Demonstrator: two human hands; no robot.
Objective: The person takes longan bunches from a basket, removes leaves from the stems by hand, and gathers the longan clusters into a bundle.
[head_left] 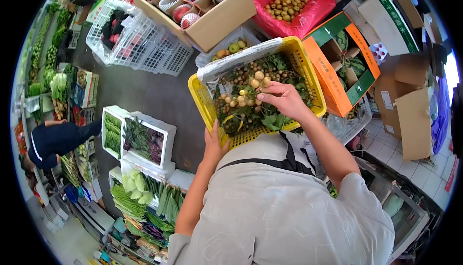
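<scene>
A yellow plastic crate (pixel 316 89) stands against my front, filled with small brown longans and green leaves. Over the crate, my right hand (pixel 285 100) pinches a sprig of longans (pixel 242 99); several round, tan fruits hang from it. My left hand (pixel 212 143) rests on the crate's near left corner, its fingers along the outside wall and its thumb toward the rim. Part of that grip is hidden by the crate. A white foam lid or board (pixel 239 62) leans across the crate's far side.
Beyond the crate are a cardboard box (pixel 222 23) of netted fruit, a red-lined container (pixel 318 5) of small fruit and an orange watermelon box (pixel 333 84). White foam boxes (pixel 166 142) of greens stand at left. A person (pixel 60 142) is bending at the far-left shelves.
</scene>
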